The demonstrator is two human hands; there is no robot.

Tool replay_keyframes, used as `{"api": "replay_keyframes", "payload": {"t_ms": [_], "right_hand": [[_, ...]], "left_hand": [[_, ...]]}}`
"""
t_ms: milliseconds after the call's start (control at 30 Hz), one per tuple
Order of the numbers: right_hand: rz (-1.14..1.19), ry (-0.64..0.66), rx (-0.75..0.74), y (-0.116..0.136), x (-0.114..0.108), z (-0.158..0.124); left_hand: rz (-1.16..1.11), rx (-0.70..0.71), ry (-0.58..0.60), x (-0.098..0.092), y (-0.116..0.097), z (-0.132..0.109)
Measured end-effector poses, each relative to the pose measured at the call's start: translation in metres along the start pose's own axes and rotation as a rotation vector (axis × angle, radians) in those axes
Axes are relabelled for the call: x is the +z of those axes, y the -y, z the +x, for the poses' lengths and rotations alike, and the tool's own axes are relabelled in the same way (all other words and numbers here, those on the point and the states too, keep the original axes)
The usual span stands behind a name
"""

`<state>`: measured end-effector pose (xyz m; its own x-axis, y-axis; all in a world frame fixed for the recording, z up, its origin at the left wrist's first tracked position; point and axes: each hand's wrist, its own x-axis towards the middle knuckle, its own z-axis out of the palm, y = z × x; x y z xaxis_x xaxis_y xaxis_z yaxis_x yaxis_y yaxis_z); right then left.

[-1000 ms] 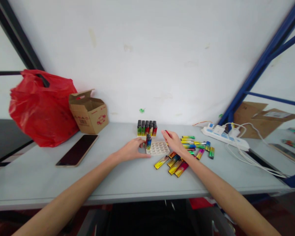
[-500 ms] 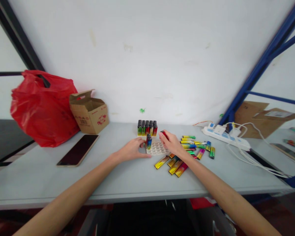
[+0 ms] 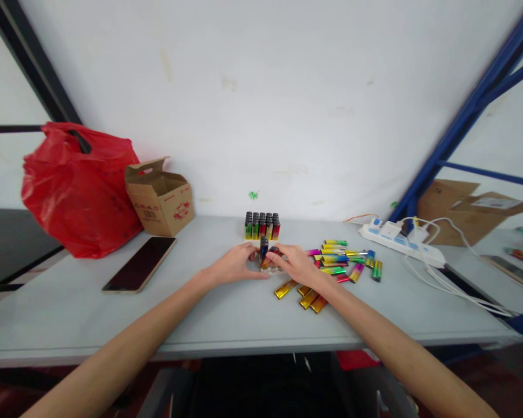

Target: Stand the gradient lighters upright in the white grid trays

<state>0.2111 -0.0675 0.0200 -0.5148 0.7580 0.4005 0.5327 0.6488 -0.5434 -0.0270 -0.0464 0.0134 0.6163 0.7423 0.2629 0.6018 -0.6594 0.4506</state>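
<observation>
My left hand [image 3: 234, 265] rests on the table with curled fingers against the left edge of a white holed tray, which is mostly hidden under my hands. A couple of lighters [image 3: 264, 248] stand upright in that tray. My right hand [image 3: 294, 262] lies over the tray and pinches a red lighter [image 3: 272, 253] beside the standing ones. Several loose colourful lighters [image 3: 335, 266] lie scattered on the table to the right. A full tray of upright lighters [image 3: 261, 226] stands behind, near the wall.
A dark phone [image 3: 140, 263] lies at the left. Behind it are a small cardboard box [image 3: 160, 197] and a red plastic bag [image 3: 76, 186]. A white power strip [image 3: 401, 242] with cables sits at the right, by a blue rack post [image 3: 457, 122].
My right hand moved left and down with the red lighter, from the tray's far right corner to beside the standing lighters. It now covers the tray. My left hand stayed put.
</observation>
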Motion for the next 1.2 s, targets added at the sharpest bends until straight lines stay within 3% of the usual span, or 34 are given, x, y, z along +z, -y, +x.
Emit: {"api": "replay_keyframes", "payload": {"t_ms": [267, 533, 667, 800, 967, 1067, 1200], "right_hand": [[-0.309, 0.066, -0.058, -0.004, -0.004, 0.003], [-0.392, 0.091, -0.149, -0.001, -0.004, 0.002], [-0.346, 0.023, -0.109, -0.018, -0.031, 0.000], [-0.395, -0.086, 0.076, -0.066, -0.080, -0.012], [-0.521, 0.045, 0.379, -0.125, -0.137, -0.039], [-0.485, 0.122, 0.488, -0.136, -0.152, -0.049], [-0.398, 0.144, 0.523, -0.135, -0.149, -0.050]], "left_hand": [[0.010, 0.009, 0.001, 0.000, 0.001, 0.000], [-0.008, 0.021, -0.005, 0.001, 0.001, 0.001], [0.002, -0.005, 0.001, 0.000, 0.001, 0.001], [0.013, -0.046, 0.023, -0.002, -0.002, 0.002], [0.013, -0.062, 0.036, -0.006, -0.006, 0.001], [0.013, -0.064, 0.041, -0.007, -0.007, 0.001], [0.015, -0.047, 0.031, -0.006, -0.005, 0.001]]}}
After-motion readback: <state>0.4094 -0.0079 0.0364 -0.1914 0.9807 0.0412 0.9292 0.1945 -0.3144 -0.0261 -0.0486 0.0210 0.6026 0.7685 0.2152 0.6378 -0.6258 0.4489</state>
